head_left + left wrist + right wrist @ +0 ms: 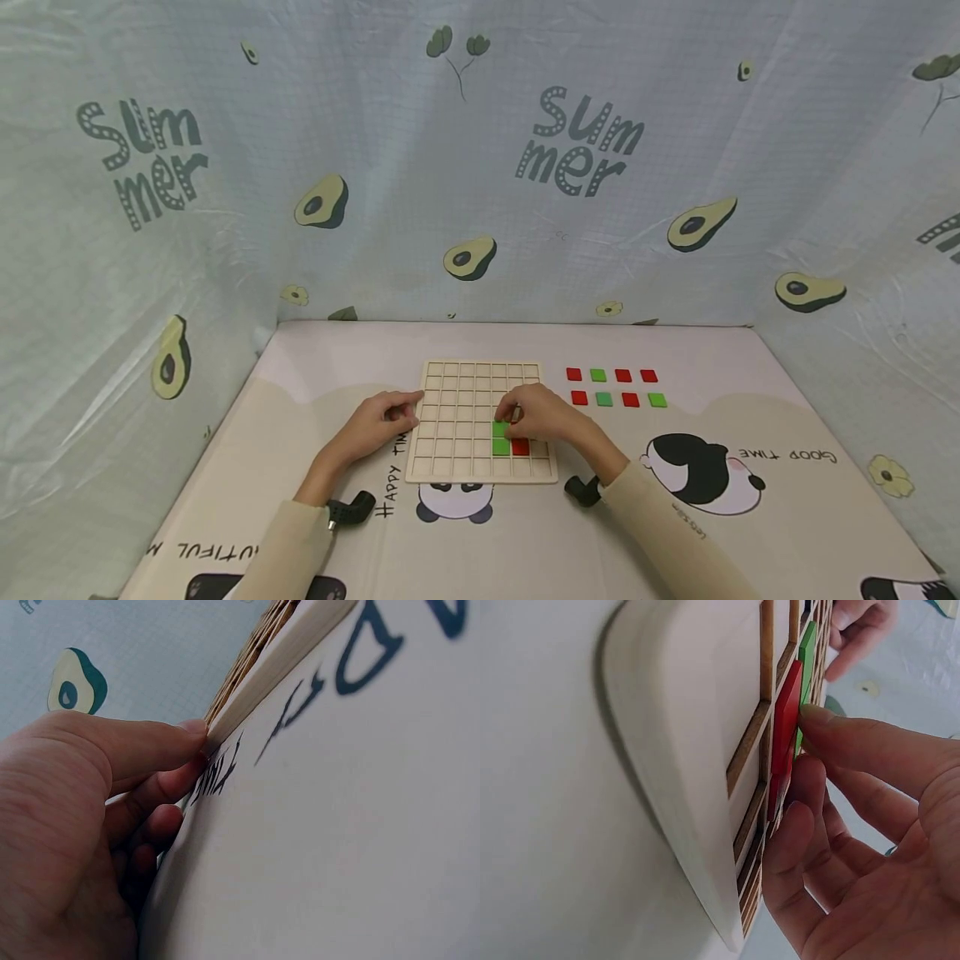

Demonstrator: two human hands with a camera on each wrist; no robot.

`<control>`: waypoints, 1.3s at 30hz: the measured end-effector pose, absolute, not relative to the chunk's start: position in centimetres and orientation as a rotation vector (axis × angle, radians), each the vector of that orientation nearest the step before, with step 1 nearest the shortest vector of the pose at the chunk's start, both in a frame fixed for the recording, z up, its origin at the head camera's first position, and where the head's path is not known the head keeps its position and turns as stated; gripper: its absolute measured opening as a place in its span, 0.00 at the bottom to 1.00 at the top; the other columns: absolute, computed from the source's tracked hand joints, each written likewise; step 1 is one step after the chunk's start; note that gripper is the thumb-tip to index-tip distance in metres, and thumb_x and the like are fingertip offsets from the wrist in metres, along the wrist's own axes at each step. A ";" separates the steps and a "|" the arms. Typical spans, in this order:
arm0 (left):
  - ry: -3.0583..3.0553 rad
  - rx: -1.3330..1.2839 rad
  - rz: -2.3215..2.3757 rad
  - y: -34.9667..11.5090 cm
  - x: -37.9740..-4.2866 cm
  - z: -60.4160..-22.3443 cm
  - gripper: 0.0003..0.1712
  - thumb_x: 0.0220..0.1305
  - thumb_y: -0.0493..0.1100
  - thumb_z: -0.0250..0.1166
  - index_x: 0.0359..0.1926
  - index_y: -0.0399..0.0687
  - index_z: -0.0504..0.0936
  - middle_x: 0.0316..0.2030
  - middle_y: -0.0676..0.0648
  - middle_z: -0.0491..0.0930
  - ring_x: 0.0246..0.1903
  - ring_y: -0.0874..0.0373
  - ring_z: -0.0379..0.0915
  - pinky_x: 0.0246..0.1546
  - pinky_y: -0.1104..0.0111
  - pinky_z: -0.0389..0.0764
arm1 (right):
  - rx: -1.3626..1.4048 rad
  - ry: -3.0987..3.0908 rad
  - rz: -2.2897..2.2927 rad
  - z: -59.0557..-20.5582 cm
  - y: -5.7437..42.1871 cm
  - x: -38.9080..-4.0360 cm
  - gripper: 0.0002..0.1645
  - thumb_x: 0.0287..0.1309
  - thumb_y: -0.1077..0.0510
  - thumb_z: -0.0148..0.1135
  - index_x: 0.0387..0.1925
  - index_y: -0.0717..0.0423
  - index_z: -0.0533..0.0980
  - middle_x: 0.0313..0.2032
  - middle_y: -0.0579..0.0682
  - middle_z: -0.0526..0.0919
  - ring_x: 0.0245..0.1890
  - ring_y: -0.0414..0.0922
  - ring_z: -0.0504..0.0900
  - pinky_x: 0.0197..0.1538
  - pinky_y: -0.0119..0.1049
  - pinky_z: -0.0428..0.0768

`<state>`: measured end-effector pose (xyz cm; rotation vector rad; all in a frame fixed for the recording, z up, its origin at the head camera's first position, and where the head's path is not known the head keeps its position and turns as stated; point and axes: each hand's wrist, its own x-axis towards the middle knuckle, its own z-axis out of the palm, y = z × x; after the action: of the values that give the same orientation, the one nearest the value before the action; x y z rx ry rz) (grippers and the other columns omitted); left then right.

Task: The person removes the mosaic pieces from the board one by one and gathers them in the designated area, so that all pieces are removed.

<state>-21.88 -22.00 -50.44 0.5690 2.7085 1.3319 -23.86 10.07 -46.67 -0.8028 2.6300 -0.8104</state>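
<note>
A pale wooden board (452, 450) with a raised grid lies flat on the table. Along its left edge, my left hand (378, 425) touches the rim with thumb and index finger, a gap between the two tips; the remaining fingers bend beneath. My right hand (543, 414) reaches over the board's right side, thumb and index finger pinching a green square tile (500, 429) at its grid cell. Just nearer me, another green tile (501, 447) and a red tile (520, 447) sit side by side in cells. The right wrist view shows the red tile (786, 712) close by the thumb.
Right of the board, several loose red tiles (579, 398) and green tiles (657, 400) lie in two rows. The tablecloth (525, 542) bears printed pandas and lettering. A patterned curtain (480, 167) surrounds the table's back and sides. Black wrist mounts (352, 508) stick out near both sleeves.
</note>
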 end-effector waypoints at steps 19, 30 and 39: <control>2.717 0.559 1.314 -22.0 -21.8 -50.4 0.28 0.68 0.41 0.68 0.67 0.38 0.78 0.36 0.52 0.79 0.37 0.58 0.69 0.40 0.71 0.71 | -0.765 2.607 -0.828 -46.8 10.0 -24.0 0.07 0.55 0.63 0.73 0.36 0.50 0.86 0.33 0.42 0.83 0.35 0.40 0.77 0.40 0.34 0.78; 2.715 0.553 1.321 -22.0 -21.9 -50.4 0.28 0.68 0.41 0.68 0.67 0.37 0.78 0.37 0.51 0.79 0.36 0.59 0.70 0.39 0.71 0.71 | -0.763 2.582 -0.884 -46.7 9.9 -23.9 0.10 0.55 0.65 0.72 0.39 0.51 0.82 0.31 0.43 0.80 0.33 0.41 0.77 0.38 0.33 0.76; 2.718 0.555 1.316 -21.9 -21.8 -50.4 0.29 0.68 0.41 0.68 0.67 0.37 0.78 0.36 0.51 0.79 0.36 0.59 0.69 0.39 0.71 0.71 | -0.804 2.603 -0.830 -46.7 10.0 -24.0 0.09 0.55 0.64 0.72 0.38 0.50 0.86 0.31 0.42 0.81 0.33 0.40 0.76 0.39 0.32 0.76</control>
<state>-21.85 -21.95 -50.39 0.5549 2.7179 1.3161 -23.98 9.96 -46.71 -0.8045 2.6033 -0.8297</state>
